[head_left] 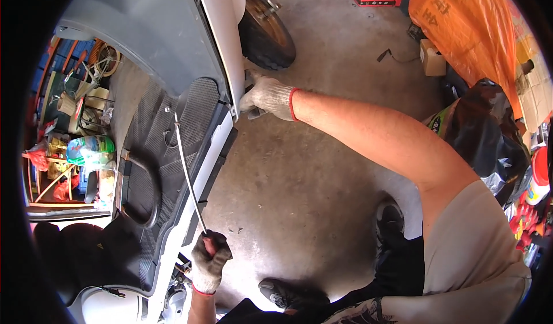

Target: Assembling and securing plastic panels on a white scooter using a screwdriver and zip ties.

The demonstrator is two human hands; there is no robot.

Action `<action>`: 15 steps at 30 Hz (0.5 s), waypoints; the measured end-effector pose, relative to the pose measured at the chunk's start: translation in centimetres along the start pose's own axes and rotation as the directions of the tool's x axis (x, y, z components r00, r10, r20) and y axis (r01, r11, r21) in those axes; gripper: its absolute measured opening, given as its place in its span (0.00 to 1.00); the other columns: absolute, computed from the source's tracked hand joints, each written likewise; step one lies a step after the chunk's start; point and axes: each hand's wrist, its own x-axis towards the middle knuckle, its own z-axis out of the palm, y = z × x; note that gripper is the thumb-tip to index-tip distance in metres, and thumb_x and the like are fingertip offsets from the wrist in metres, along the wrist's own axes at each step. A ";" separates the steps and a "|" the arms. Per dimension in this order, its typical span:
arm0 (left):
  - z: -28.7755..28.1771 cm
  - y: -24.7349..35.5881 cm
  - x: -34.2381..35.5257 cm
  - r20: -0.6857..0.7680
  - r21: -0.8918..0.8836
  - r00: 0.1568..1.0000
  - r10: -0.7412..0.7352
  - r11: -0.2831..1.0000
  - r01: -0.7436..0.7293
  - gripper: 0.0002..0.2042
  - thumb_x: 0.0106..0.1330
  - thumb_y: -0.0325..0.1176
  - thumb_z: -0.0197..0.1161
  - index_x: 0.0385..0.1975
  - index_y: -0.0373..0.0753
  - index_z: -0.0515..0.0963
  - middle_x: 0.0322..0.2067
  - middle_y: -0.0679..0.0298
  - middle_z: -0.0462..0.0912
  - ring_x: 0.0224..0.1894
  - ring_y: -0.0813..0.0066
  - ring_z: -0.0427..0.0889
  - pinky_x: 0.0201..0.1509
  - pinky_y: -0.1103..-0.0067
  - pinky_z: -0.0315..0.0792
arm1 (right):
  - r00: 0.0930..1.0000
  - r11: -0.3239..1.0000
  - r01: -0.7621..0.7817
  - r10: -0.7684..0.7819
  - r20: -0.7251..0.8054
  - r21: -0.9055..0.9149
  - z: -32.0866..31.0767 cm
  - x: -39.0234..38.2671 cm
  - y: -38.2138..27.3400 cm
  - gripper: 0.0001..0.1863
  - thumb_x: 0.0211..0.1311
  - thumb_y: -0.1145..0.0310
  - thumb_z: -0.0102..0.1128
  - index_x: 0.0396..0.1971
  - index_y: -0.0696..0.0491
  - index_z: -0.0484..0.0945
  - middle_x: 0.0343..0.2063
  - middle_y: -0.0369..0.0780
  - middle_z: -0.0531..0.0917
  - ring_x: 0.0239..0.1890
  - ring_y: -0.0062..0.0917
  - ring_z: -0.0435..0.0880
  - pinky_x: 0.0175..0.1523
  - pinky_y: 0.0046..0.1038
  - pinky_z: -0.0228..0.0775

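Left grip (211, 263)'s closed round a screwdriver (189, 181); right grip (266, 97)'s curled, white panel (226, 36) just left; can't tell if it's holding anything

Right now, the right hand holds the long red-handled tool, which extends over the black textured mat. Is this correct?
Not quite: the left hand holds the long red-handled tool, as the head view shows; the right hand is at the edge of the white panel. The tool does extend over the black textured mat.
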 end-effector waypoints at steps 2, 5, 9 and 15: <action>0.0 0.7 0.2 -0.016 -0.006 1.000 0.013 1.000 -0.013 0.12 0.63 0.24 0.64 0.45 0.32 0.74 0.30 0.63 0.80 0.31 0.75 0.80 0.38 0.78 0.77 | 1.000 0.999 0.023 -0.023 -0.007 0.023 0.1 0.2 0.3 0.45 0.46 0.78 0.68 0.70 0.58 0.62 0.55 0.48 0.79 0.41 0.30 0.87 0.37 0.25 0.84; 0.5 1.1 0.4 -0.034 -0.023 0.999 0.043 0.999 -0.044 0.12 0.63 0.23 0.64 0.45 0.32 0.75 0.31 0.64 0.80 0.32 0.76 0.80 0.38 0.78 0.77 | 0.999 0.999 0.037 -0.037 -0.008 0.039 0.3 0.6 1.0 0.48 0.47 0.77 0.67 0.72 0.56 0.60 0.62 0.50 0.75 0.46 0.32 0.86 0.41 0.26 0.85; 1.2 0.5 0.6 -0.039 -0.060 0.999 0.036 0.997 -0.039 0.13 0.64 0.27 0.66 0.45 0.33 0.74 0.31 0.65 0.79 0.31 0.76 0.79 0.37 0.79 0.76 | 0.997 0.995 0.079 -0.079 -0.002 0.057 0.4 0.9 1.8 0.47 0.47 0.77 0.68 0.72 0.56 0.61 0.60 0.51 0.77 0.48 0.33 0.86 0.43 0.26 0.85; 1.4 -0.7 0.8 -0.018 -0.113 0.999 0.027 0.993 -0.029 0.14 0.66 0.33 0.69 0.45 0.34 0.74 0.30 0.65 0.78 0.28 0.75 0.79 0.35 0.77 0.76 | 0.986 0.985 0.162 -0.164 0.022 0.059 0.0 0.7 2.0 0.44 0.48 0.75 0.71 0.69 0.57 0.64 0.57 0.51 0.79 0.47 0.33 0.87 0.45 0.27 0.85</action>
